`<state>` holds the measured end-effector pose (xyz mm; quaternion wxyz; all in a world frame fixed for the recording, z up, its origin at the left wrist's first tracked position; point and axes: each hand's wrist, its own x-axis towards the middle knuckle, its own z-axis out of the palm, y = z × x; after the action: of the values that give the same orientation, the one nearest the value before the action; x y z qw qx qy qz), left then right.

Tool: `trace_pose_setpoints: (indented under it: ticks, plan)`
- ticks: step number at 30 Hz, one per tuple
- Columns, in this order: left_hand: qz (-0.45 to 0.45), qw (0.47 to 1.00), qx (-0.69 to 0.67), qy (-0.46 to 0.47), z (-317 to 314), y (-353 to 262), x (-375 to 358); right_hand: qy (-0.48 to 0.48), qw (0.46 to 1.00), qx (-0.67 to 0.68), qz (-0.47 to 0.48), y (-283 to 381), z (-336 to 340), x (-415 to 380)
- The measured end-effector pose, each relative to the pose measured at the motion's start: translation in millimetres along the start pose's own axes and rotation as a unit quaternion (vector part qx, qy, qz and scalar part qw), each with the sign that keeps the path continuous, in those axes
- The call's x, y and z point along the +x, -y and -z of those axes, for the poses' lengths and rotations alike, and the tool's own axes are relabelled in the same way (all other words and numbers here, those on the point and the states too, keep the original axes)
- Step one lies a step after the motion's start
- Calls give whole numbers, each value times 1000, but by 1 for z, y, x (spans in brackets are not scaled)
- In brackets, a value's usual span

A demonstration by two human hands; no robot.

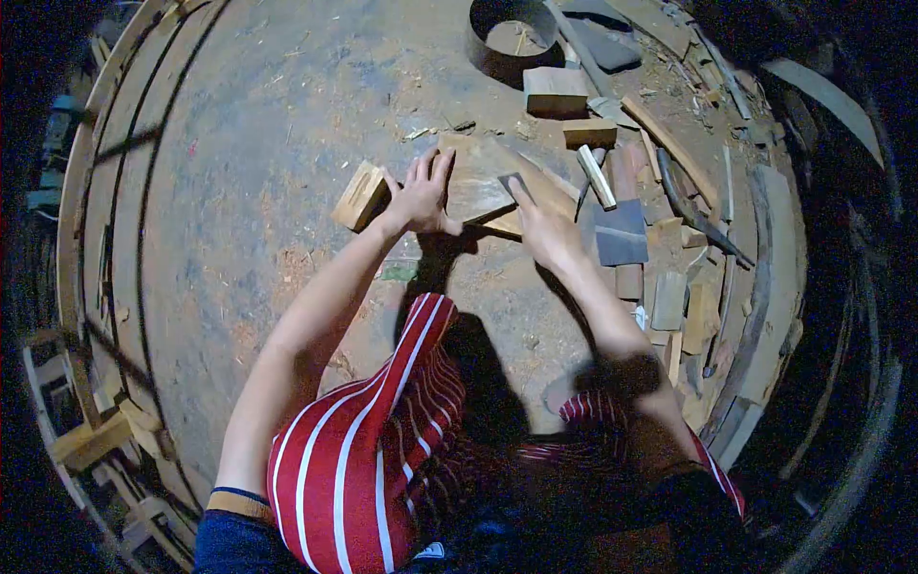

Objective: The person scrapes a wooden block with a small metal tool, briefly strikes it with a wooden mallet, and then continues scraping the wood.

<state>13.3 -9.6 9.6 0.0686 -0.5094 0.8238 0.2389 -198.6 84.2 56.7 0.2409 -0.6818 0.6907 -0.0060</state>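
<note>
A flat wooden board (pixel 473 177) lies on the ground in front of me. My left hand (pixel 421 199) rests at its left edge with the fingers spread, the thumb toward the near edge. Over the board's right part, my right hand (pixel 547 228) holds a small dark flat piece (pixel 509 187) against the surface, index finger stretched along it; its other fingers are mostly hidden. Just left of my left hand sits a light wooden block (pixel 360 195).
Two wooden blocks (pixel 556 92) (pixel 590 133) and a dark metal ring (pixel 514 43) lie beyond the board. On the right are a grey sheet (pixel 622 232), a pale stick (pixel 597 177) and many wood scraps. Red striped cloth (pixel 354 459) covers my legs.
</note>
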Motion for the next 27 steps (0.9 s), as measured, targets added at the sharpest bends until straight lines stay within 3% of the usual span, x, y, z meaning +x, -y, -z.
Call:
trace_pose_setpoints:
  ticks: [4, 6, 7, 17, 23, 27]
  plan:
    - [-6, 1000, -2, 10, 0, -1, 1, 26, 999, -8, -38, -3, 2, -6]
    - [-12, 999, -17, -42, -4, -1, 0, 18, 1000, -18, -14, -4, 4, -4]
    - [-14, 1000, -10, 3, 12, -6, -5, 18, 999, -29, -13, -4, 6, -3]
    - [-6, 1000, 6, -12, -2, 1, 2, 14, 999, -18, -40, 5, 1, -18]
    - [-17, 1000, 1, -26, 11, -7, -10, -97, 995, -13, -24, 10, -5, 47]
    - [-18, 999, 9, -35, 11, -8, -10, -47, 999, -2, -27, 13, -6, 6]
